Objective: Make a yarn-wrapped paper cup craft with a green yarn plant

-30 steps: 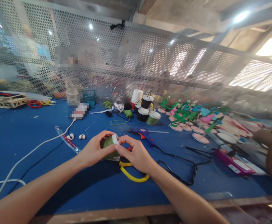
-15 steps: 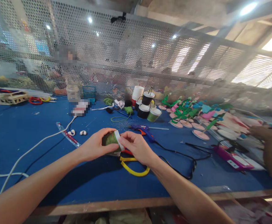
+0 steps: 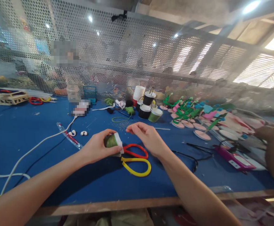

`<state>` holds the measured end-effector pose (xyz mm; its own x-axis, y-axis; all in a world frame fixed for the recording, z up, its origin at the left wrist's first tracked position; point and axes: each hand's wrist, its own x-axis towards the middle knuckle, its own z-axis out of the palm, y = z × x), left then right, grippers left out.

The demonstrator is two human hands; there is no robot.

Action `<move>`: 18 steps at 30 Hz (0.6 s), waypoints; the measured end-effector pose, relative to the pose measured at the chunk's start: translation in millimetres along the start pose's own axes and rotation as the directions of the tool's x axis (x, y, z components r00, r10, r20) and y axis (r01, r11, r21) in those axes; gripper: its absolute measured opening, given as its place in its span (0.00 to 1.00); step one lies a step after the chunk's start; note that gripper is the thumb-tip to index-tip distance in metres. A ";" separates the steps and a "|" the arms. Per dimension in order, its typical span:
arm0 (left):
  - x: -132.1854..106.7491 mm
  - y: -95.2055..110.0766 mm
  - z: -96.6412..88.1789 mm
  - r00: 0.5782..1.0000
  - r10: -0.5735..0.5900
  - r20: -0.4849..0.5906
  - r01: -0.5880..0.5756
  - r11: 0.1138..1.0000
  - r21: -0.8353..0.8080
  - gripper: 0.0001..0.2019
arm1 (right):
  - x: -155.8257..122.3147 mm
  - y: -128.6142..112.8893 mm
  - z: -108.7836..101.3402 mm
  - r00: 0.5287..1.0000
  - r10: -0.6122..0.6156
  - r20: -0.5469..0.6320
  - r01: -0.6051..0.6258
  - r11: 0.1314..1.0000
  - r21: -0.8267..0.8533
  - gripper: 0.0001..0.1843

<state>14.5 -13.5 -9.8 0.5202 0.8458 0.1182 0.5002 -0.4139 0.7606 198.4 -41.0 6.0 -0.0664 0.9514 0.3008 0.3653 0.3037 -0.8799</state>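
Note:
My left hand (image 3: 99,146) is wrapped round a small paper cup (image 3: 111,141) covered in green yarn. The cup lies tilted on its side, its white rim facing right. A little up and to the right, my right hand (image 3: 146,138) hovers apart from the cup with its fingers drawn together; whatever they may hold cannot be made out. Below both hands are scissors with one red and one yellow handle (image 3: 137,175), their blades hidden by the cup and left hand. The right hand covers the glue gun, leaving its glue stick (image 3: 162,128) showing.
Yarn-wrapped cups (image 3: 145,111) and green yarn (image 3: 129,110) stand farther back. Craft flowers on pink discs (image 3: 202,135) fill the right side, near a magenta device (image 3: 231,158) and another person's arm (image 3: 273,150). A white cable (image 3: 40,142) and earbuds (image 3: 83,133) lie left.
My right hand has let go of the cup's rim and moved up and right, over the glue gun. The red scissor handle has come into view. My left hand still holds the cup.

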 end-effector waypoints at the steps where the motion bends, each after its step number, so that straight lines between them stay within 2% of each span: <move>1: 0.3 -0.1 -0.4 1.000 0.000 -0.006 0.000 1.000 0.002 0.27 | 0.3 -2.2 -3.1 1.000 0.013 0.028 -0.012 1.000 -0.024 0.12; 4: 1.4 0.5 -3.0 1.000 -0.003 -0.025 0.002 0.999 -0.032 0.28 | -2.1 -8.7 -4.4 0.976 0.058 0.208 -0.038 0.995 -0.097 0.11; 7: 2.5 1.6 -7.6 1.000 -0.009 -0.007 0.009 0.996 -0.089 0.26 | -5.3 -12.4 1.2 0.955 0.048 0.292 0.004 0.985 -0.175 0.09; 12: 2.3 3.2 -15.2 0.992 -0.006 0.128 0.022 0.991 -0.129 0.32 | -4.8 -12.1 6.1 0.958 0.006 0.288 0.074 0.962 -0.264 0.03; 14: 1.3 4.1 -16.8 0.993 0.059 0.103 -0.051 0.996 -0.078 0.33 | -4.3 -10.7 6.7 0.967 -0.021 0.253 0.089 0.962 -0.260 0.02; 16: -0.2 5.1 -17.0 0.989 0.145 0.033 -0.145 0.989 0.000 0.30 | -4.7 -8.4 8.8 0.975 -0.069 0.211 0.119 0.964 -0.236 0.03; 18: -1.6 5.4 -15.7 0.969 0.246 -0.031 -0.242 0.964 0.111 0.31 | -6.1 -5.7 13.1 0.979 -0.108 0.171 0.143 0.968 -0.208 0.04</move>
<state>5.5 -11.8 4.1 0.6058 0.7277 0.3215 0.4336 -0.6408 0.6335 184.5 -47.9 4.3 -0.2634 0.9078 0.3264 0.5375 0.4190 -0.7318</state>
